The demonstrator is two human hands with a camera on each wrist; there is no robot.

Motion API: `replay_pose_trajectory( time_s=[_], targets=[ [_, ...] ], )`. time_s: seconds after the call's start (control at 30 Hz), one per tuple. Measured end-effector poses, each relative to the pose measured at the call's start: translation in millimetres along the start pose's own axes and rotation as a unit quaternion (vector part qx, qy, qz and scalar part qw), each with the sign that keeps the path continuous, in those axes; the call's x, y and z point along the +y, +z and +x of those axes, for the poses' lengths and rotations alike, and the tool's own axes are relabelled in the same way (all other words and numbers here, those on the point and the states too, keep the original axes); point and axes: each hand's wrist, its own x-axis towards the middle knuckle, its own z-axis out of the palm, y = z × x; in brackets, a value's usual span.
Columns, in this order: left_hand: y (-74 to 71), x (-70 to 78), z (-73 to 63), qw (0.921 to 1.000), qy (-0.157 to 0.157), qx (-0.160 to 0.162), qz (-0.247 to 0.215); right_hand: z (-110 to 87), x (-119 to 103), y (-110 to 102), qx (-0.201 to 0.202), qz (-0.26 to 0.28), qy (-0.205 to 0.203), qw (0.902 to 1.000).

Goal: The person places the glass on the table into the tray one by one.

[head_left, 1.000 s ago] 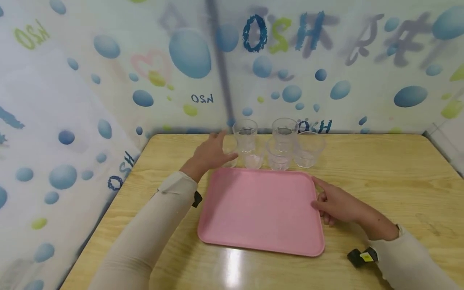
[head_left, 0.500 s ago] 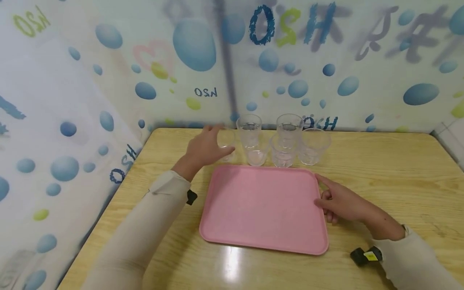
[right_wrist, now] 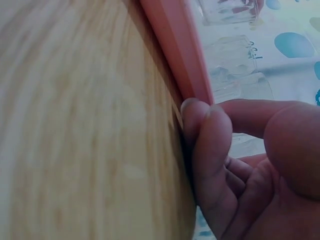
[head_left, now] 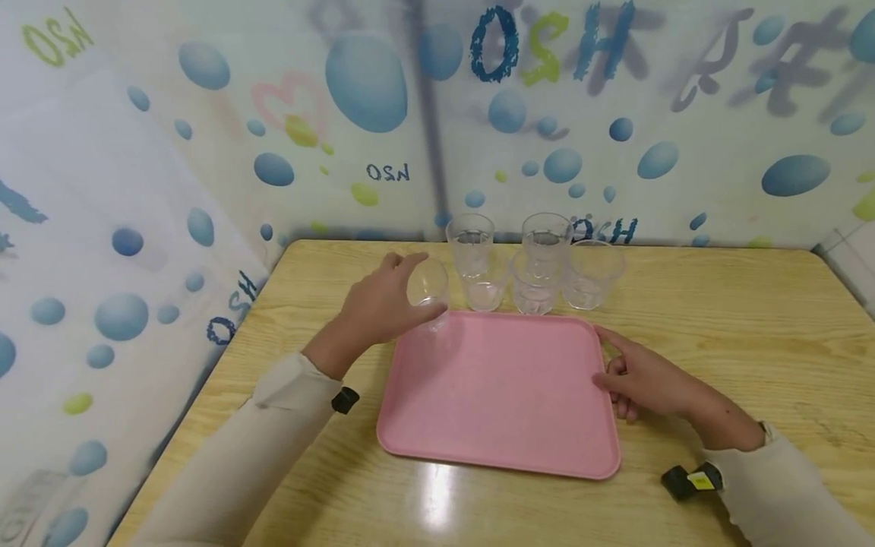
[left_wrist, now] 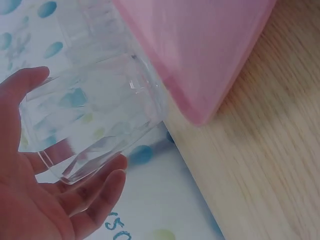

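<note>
My left hand (head_left: 374, 305) grips a clear drinking glass (left_wrist: 97, 117) between thumb and fingers, close over the far left corner of a pink tray (head_left: 499, 395). In the left wrist view, the thumb lies at its rim and the fingers pass behind and under its side. At the tray's right edge, my right hand (head_left: 645, 384) pinches the rim, its index finger stretched along the side. The right wrist view shows the fingertips (right_wrist: 215, 125) against the pink edge, low by the wooden surface. The tray lies flat and bears nothing apart from the held glass over its corner.
Several more clear glasses stand in a cluster behind the tray, among them a tall glass (head_left: 470, 247) at the back and a wider glass (head_left: 593, 275) at the right. The wooden table (head_left: 738, 327) meets a patterned wall (head_left: 424, 121) behind.
My left hand took hold of the leftmost glass behind the tray and brought it toward the tray's far left corner. The right hand stays on the tray's edge.
</note>
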Motion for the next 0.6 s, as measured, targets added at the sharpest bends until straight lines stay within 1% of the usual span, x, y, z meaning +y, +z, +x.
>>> replay_pose_trajectory(
  time_s=[0.13, 0.33, 0.43, 0.6],
  targets=[
    [4.3, 4.2, -4.9, 0.9998, 0.017, -0.007, 0.002, 1.0, 0.8, -0.2, 0.000, 0.007, 0.006, 1.0000],
    [12.8, 6.6, -6.8, 0.9986, 0.032, -0.041, 0.006, -1.0, 3.9, -2.1, -0.011, 0.025, 0.010, 0.9996],
    [15.4, 6.0, -7.1, 0.9980, 0.033, -0.052, 0.014, -0.4, 5.4, -3.6, -0.015, 0.033, 0.012, 0.9993],
    [16.0, 4.7, -7.6, 0.9977, 0.028, -0.059, 0.016, 2.0, 6.5, -5.7, -0.018, 0.037, 0.001, 0.9992]
  ],
)
